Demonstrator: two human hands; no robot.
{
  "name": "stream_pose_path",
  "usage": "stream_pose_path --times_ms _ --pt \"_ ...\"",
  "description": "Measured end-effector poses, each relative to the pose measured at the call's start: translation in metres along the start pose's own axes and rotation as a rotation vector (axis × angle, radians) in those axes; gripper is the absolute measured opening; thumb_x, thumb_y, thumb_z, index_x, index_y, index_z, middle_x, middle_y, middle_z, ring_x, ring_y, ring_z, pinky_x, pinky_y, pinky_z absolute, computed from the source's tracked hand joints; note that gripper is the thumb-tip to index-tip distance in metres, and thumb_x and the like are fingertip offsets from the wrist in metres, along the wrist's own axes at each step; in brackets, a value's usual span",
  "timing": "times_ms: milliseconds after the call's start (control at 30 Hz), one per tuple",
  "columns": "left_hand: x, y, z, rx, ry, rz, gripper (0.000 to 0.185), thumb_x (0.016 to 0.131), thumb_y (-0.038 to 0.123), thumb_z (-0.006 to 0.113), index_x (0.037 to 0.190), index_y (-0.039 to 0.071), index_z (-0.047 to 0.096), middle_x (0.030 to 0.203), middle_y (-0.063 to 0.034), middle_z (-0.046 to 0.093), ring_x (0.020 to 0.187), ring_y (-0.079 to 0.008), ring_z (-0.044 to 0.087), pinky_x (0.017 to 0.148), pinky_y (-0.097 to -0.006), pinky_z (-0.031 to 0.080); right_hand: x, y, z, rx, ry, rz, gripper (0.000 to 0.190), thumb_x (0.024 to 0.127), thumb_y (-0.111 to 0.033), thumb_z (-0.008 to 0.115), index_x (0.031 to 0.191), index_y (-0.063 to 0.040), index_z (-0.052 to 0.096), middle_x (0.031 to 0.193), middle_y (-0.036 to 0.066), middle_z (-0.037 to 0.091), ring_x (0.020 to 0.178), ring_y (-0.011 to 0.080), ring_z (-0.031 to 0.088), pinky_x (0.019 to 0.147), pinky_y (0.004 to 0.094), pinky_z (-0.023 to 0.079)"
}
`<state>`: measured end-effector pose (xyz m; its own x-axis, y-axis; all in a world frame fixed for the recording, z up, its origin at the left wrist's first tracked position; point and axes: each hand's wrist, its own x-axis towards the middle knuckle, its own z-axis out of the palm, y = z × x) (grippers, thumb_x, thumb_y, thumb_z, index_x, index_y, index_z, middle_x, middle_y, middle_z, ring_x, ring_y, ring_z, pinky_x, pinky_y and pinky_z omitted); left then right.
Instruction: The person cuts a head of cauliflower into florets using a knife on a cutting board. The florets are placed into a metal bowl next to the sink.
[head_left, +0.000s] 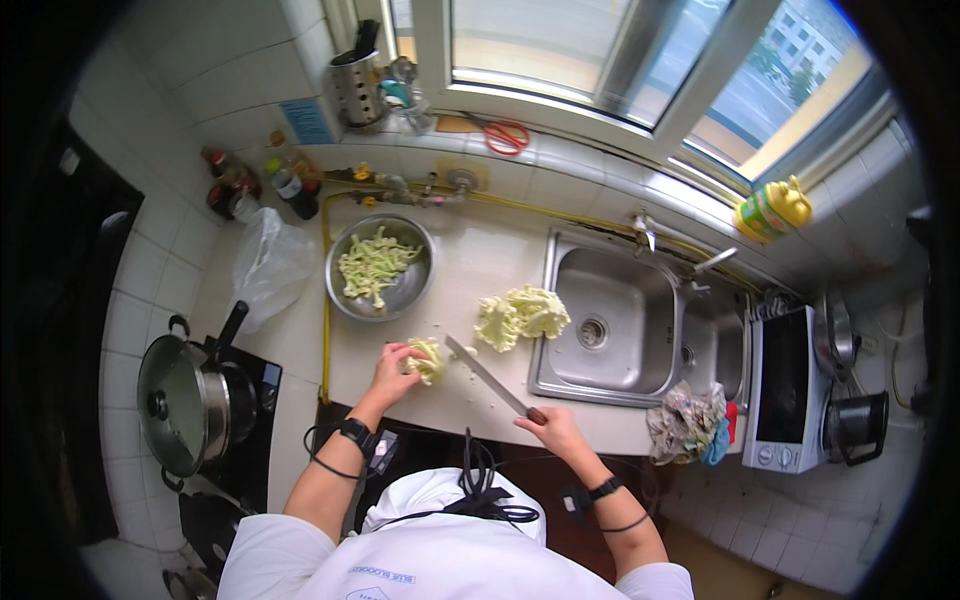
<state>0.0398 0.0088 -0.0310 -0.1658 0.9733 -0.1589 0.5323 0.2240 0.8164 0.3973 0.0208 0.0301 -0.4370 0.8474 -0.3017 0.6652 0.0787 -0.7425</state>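
Note:
My left hand (399, 373) holds a piece of cauliflower (427, 361) on the pale countertop, its fingers around the left side. In my right hand (553, 431) is the wooden handle of a kitchen knife (486, 375); the blade points up and left, its tip just right of the held piece. Larger cauliflower chunks (523, 316) lie beside the sink's left rim. Cut florets (377, 264) rest inside a round steel bowl (417, 289) beyond my left hand. Small crumbs are scattered near the blade.
A double steel sink (611, 315) is at the right, with crumpled bags (684, 424) at its front edge. A plastic bag (271, 262) and bottles (289, 187) stand left of the bowl. A lidded pot (180, 405) sits at far left. Red-handled scissors (506, 138) lie on the sill.

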Motion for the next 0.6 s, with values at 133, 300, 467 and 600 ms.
stream_pose_path --times_ms 133,300,467,600 --pt "0.007 -0.01 0.006 -0.163 -0.121 -0.058 0.035 0.07 0.004 0.071 0.104 0.015 0.073 0.126 -0.0124 0.052 0.115 -0.0252 0.055 0.101 -0.0371 0.046 -0.015 -0.014 -0.025 0.051 -0.007 0.086 0.059 0.085 -0.038 0.077 0.064 0.004 0.041 0.058 0.013 0.027 0.059 0.0228 0.022 0.049 0.0389 0.028" --pt "0.009 -0.021 0.017 -0.2 -0.066 -0.065 0.033 0.07 0.003 0.069 0.1 0.015 0.074 0.122 -0.0139 0.057 0.111 -0.0297 0.058 0.096 -0.0359 0.048 -0.029 -0.025 -0.037 0.064 -0.041 0.166 0.054 0.085 -0.032 0.078 0.064 0.002 0.041 0.058 0.005 0.024 0.057 0.0144 0.023 0.048 0.0358 0.026" --pt "0.008 -0.016 0.01 -0.048 -0.028 -0.039 0.028 0.067 0.012 0.074 0.095 0.015 0.074 0.114 -0.0179 0.062 0.11 -0.0342 0.059 0.096 -0.0375 0.049 -0.037 -0.032 -0.041 -0.038 -0.106 0.198 0.057 0.083 -0.038 0.079 0.064 0.004 0.044 0.057 0.009 0.029 0.057 0.0178 0.026 0.05 0.0366 0.033" --pt "-0.001 -0.011 0.002 0.006 -0.054 -0.018 0.026 0.068 0.023 0.078 0.092 0.013 0.073 0.12 -0.0173 0.059 0.106 -0.0336 0.059 0.094 -0.0409 0.048 -0.037 -0.035 -0.04 -0.032 -0.125 0.187 0.058 0.083 -0.039 0.079 0.065 0.004 0.044 0.057 0.012 0.03 0.058 0.02 0.027 0.051 0.0366 0.035"
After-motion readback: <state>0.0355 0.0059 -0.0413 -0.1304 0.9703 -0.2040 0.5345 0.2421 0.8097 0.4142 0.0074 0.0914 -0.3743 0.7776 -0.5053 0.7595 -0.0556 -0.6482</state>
